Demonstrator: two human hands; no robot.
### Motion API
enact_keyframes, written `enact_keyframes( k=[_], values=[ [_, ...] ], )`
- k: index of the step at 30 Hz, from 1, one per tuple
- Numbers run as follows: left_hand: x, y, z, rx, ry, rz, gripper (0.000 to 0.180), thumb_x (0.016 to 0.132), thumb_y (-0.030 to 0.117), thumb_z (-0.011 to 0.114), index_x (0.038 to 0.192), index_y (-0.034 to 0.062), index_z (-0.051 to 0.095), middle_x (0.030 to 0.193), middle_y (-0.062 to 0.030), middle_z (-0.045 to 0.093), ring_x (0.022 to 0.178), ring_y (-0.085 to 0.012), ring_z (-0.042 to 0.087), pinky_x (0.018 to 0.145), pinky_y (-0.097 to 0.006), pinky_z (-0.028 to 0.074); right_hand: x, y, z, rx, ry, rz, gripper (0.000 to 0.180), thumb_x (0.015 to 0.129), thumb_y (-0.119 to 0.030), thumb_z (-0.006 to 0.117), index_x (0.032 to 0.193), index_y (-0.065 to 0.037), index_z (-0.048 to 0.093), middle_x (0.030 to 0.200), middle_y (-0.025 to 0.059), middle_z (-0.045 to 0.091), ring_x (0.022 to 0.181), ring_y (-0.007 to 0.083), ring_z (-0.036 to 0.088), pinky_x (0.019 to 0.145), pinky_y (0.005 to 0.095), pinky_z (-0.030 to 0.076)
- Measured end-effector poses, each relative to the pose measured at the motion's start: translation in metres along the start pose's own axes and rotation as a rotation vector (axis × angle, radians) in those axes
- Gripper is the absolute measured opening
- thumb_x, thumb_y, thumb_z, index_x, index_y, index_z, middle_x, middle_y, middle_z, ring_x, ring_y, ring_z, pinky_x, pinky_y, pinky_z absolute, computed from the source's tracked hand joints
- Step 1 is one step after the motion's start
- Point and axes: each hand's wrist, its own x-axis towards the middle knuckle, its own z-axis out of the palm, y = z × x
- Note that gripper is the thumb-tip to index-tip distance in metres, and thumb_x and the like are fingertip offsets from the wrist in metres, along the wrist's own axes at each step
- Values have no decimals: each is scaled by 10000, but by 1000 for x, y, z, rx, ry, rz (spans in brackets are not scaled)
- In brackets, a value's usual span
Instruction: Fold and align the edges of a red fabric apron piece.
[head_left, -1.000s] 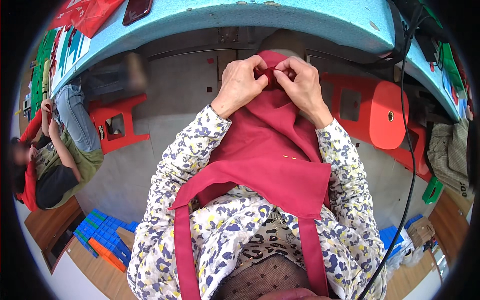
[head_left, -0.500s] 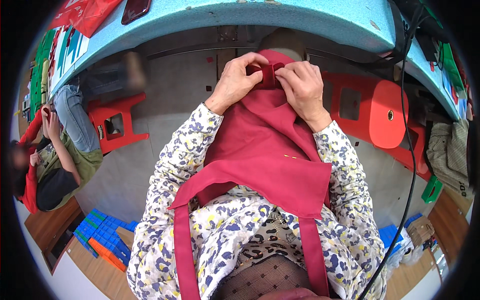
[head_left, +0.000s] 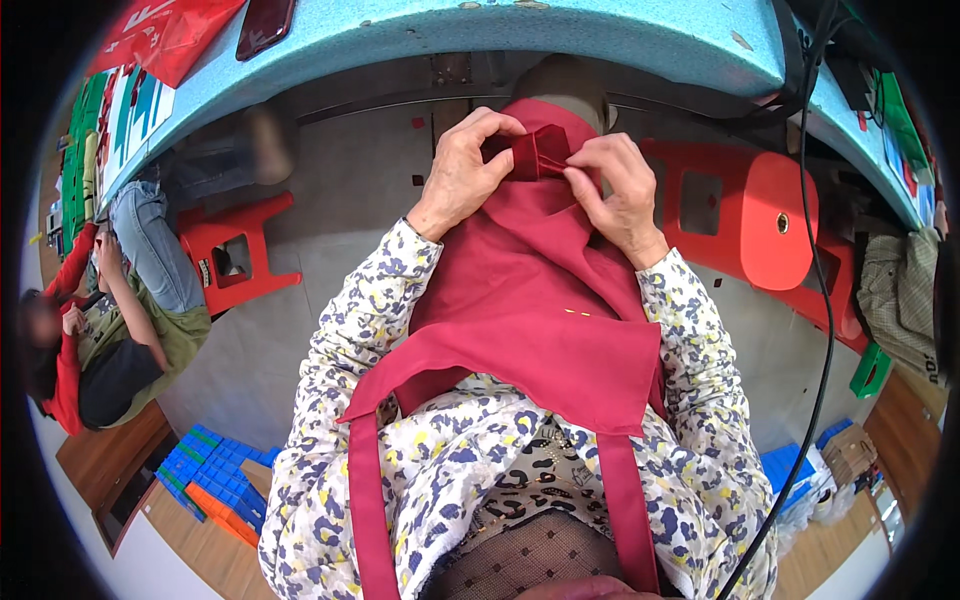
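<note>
Over the lap of my red apron (head_left: 530, 345), I work on a small piece of dark red velvety fabric (head_left: 537, 153). It is folded, with an angled flap upright in the middle. My left hand (head_left: 462, 175) grips its left side between thumb and curled fingers. On the other side, my right hand (head_left: 622, 190) pinches a thin edge or strand of it between thumb and index finger. Parts of the fabric are hidden behind the left fingers, and its full shape cannot be made out.
A light blue table (head_left: 560, 35) curves ahead, bearing a dark phone (head_left: 266, 25) and a red bag (head_left: 165, 40). Red stools (head_left: 778, 225) stand at both sides. A black cable (head_left: 829, 330) hangs at my right. Another person (head_left: 120, 330) sits at the left; blue crates (head_left: 215, 470) lie behind.
My right hand has drawn slightly right and turned, pulling out a thin edge of the fabric. The folded piece has opened into an angled flap, while my left hand keeps its hold.
</note>
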Motion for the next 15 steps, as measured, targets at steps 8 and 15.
enact_keyframes(
  k=[8, 15],
  values=[
    [5, 14, 15, -22, 26, 5, 296, 759, -52, 566, 1049, -4, 604, 975, -61, 618, 910, -145, 598, 824, -265, 474, -9, 8, -15, 261, 67, 426, 127, 728, -34, 716, 815, -41, 623, 799, 77, 602, 732, 255, 583, 648, 343, 476],
    [11, 13, 20, -29, 1, -39, 281, 767, -48, 554, 1040, -12, 606, 994, -72, 642, 931, -141, 602, 845, -283, 478, 6, 7, -9, -182, 1, -20, 158, 716, -43, 722, 828, -44, 610, 826, 85, 605, 757, 240, 589, 617, 314, 443]
  ],
)
